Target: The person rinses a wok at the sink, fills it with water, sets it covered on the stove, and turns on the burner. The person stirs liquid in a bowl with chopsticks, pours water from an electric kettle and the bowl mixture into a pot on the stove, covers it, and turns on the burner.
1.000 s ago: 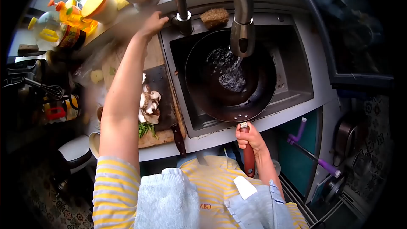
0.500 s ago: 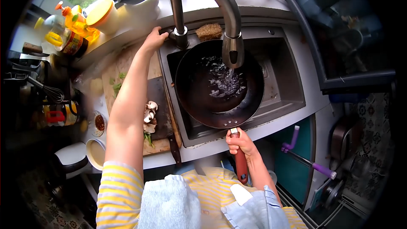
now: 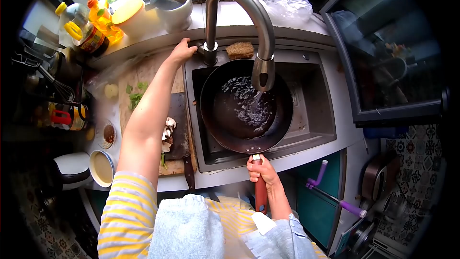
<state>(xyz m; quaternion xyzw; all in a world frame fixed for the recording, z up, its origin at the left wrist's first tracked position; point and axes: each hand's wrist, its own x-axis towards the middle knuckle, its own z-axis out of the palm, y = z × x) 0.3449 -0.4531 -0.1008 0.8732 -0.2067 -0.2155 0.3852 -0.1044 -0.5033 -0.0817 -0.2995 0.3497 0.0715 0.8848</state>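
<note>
My left hand (image 3: 182, 52) reaches up to the tap and its fingers close on the tap's side lever (image 3: 198, 49). From the arched tap (image 3: 265, 33) a stream of water runs down into a dark wok (image 3: 220, 136), where it ripples and bubbles over the bottom. The wok sits over the sink (image 3: 318, 110). My right hand (image 3: 263, 171) is wrapped round its reddish-brown handle (image 3: 260, 194), close to where it meets the pan. A brown scrubbing sponge (image 3: 239, 50) lies behind the wok, beside the tap base.
Left of the sink, a cutting board (image 3: 179, 168) carries sliced mushrooms (image 3: 167, 132), green leaves (image 3: 135, 98) and a knife (image 3: 189, 170). A bowl (image 3: 102, 169) stands near the counter edge. Bottles (image 3: 88, 36) and a stone mortar (image 3: 176, 12) line the sill; an open window (image 3: 397, 52) juts in at right.
The camera view has tilted, so the sink and wok appear lower. Water keeps running into the wok. Both hands keep their places on the lever and the handle.
</note>
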